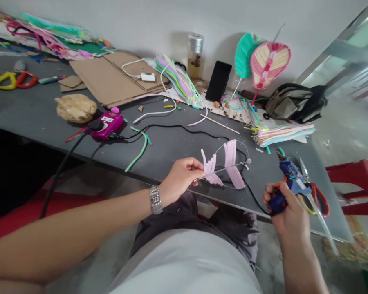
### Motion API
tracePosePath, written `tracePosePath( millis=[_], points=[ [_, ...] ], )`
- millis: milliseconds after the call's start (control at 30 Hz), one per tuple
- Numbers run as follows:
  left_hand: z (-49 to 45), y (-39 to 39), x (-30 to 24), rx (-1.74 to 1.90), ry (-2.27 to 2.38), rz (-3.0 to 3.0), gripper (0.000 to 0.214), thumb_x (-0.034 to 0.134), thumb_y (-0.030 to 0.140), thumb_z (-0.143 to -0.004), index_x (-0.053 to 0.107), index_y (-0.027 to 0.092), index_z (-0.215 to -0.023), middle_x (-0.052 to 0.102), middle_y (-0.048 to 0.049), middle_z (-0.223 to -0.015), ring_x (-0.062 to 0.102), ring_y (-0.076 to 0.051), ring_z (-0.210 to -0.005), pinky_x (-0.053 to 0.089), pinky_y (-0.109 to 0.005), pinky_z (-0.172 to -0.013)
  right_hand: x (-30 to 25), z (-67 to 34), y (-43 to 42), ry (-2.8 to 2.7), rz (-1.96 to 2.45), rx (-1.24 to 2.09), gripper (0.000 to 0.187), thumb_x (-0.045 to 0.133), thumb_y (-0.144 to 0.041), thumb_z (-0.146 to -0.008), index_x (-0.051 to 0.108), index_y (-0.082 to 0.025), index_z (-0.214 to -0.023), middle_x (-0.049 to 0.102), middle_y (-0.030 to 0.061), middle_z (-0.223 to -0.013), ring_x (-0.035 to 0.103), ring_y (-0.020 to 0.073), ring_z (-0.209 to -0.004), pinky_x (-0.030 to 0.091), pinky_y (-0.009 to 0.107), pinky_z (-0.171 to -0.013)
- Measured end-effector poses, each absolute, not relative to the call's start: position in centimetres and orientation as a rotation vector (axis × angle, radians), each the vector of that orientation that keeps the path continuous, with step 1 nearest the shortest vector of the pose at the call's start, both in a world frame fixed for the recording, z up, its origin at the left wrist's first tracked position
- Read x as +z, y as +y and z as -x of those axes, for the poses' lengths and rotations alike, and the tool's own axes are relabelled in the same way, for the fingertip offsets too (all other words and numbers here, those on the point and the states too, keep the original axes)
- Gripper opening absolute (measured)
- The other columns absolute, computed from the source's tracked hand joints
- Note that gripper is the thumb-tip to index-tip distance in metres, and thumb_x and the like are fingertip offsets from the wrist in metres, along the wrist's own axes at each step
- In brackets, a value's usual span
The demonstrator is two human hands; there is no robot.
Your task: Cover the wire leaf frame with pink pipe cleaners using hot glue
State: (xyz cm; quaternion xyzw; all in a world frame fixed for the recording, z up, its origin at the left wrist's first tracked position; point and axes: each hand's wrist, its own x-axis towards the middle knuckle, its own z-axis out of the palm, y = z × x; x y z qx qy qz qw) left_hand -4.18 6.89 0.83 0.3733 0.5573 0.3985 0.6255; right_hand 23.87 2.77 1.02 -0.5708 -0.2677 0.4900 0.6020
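Observation:
My left hand (184, 175) pinches the stem end of a wire fan frame (234, 165), a thin loop with a centre rib. Two groups of pale pink pipe cleaner pieces are fixed across the rib, with a bare gap between them. In my right hand (290, 210) is a blue glue gun (296, 177), gripped by its handle, nozzle tilted up and left. A clear glue stick (323, 224) sticks out of its back. Red and yellow scissors (320, 200) lie partly hidden behind the gun. The gun's nozzle and the frame are apart.
A black cord (184, 130) runs across the table from a magenta power block (108, 125). Pipe cleaner bundles (283, 134), cardboard (110, 77), a phone (218, 81), a jar (195, 57) and two finished fans (270, 65) stand or lie toward the wall. A red stool (355, 181) is at right.

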Motion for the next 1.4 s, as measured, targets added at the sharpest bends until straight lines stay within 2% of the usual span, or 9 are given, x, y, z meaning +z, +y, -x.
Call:
tracePosePath(
  millis=[100,233,400,567,667,767,900,1100,1400],
  points=[
    [4.6,6.8,1.4,0.906,1.260,-0.882,0.018,0.078,0.026,-0.065,0.067,0.016,-0.075,0.067,-0.0016,-0.074,0.058,-0.012,-0.066,0.049,-0.024,-0.057,0.2,-26.6,3.4,-0.561,1.492,1.130,0.042,0.096,-0.040,-0.054,0.067,-0.015,-0.072,0.069,0.0018,-0.068,0.063,0.0141,-0.054,0.051,0.023,-0.043],
    [4.9,6.7,2.0,0.896,1.278,-0.924,0.027,0.082,0.035,-0.061,0.069,0.016,-0.076,0.069,-0.0026,-0.076,0.060,-0.014,-0.068,0.048,-0.025,-0.058,0.3,-28.8,3.3,-0.562,1.563,1.326,0.046,0.096,-0.039,-0.056,0.070,-0.014,-0.084,0.073,0.0048,-0.071,0.068,0.0178,-0.055,0.054,0.025,-0.043],
    [5.0,6.6,2.0,0.883,1.280,-0.938,0.031,0.084,0.038,-0.057,0.070,0.016,-0.074,0.069,-0.0030,-0.077,0.060,-0.015,-0.069,0.048,-0.025,-0.058,1.4,-30.8,2.0,-0.632,1.636,1.348,0.041,0.094,-0.038,-0.060,0.071,-0.015,-0.085,0.076,0.0081,-0.079,0.076,0.0251,-0.075,0.065,0.037,-0.069],
    [4.5,6.2,2.2,0.840,1.246,-0.957,0.029,0.083,0.038,-0.059,0.071,0.016,-0.075,0.069,-0.0022,-0.075,0.058,-0.013,-0.065,0.047,-0.025,-0.057,3.0,-29.9,0.0,-1.139,1.985,0.597,0.036,0.083,-0.041,-0.073,0.076,-0.019,-0.102,0.077,0.0098,-0.099,0.073,0.0283,-0.092,0.061,0.045,-0.083],
    [3.9,5.9,2.7,0.812,1.220,-0.957,0.028,0.083,0.036,-0.059,0.071,0.016,-0.075,0.069,-0.0016,-0.074,0.058,-0.013,-0.066,0.047,-0.024,-0.058,5.4,-26.0,0.3,-1.593,1.763,0.167,0.024,0.069,-0.038,-0.089,0.075,-0.023,-0.106,0.075,0.0105,-0.113,0.071,0.0280,-0.100,0.058,0.046,-0.088],
    [3.4,5.7,3.4,0.809,1.188,-0.989,0.025,0.082,0.034,-0.061,0.071,0.016,-0.076,0.070,-0.0017,-0.076,0.059,-0.013,-0.067,0.047,-0.023,-0.058,8.3,-20.9,2.8,-1.901,1.394,-0.076,0.016,0.066,-0.028,-0.093,0.073,-0.022,-0.106,0.073,0.0123,-0.118,0.067,0.0299,-0.113,0.053,0.049,-0.099],
    [3.4,5.3,4.2,0.839,1.166,-1.055,0.023,0.080,0.034,-0.065,0.071,0.016,-0.076,0.069,-0.0014,-0.075,0.057,-0.012,-0.066,0.046,-0.022,-0.057,10.8,-15.7,7.1,-2.312,1.228,0.101,0.015,0.069,-0.020,-0.089,0.073,-0.019,-0.104,0.074,0.0135,-0.113,0.066,0.0308,-0.115,0.051,0.046,-0.100],
    [3.8,4.9,4.3,0.868,1.159,-1.058,0.015,0.076,0.027,-0.065,0.070,0.016,-0.073,0.067,-0.0002,-0.072,0.053,-0.010,-0.062,0.043,-0.021,-0.054,12.6,-12.0,9.1,-2.569,1.663,0.548,0.004,0.072,-0.016,-0.086,0.074,-0.017,-0.084,0.078,0.0093,-0.092,0.071,0.0243,-0.089,0.047,0.033,-0.080],
    [3.7,4.5,3.8,0.832,1.172,-1.001,0.011,0.077,0.024,-0.068,0.071,0.016,-0.072,0.064,0.0011,-0.068,0.050,-0.008,-0.058,0.043,-0.022,-0.053,11.3,-11.9,8.6,-2.522,1.562,0.658,0.011,0.067,-0.008,-0.078,0.071,-0.017,-0.074,0.075,0.0031,-0.079,0.065,0.0164,-0.075,0.039,0.026,-0.069]
  ],
)
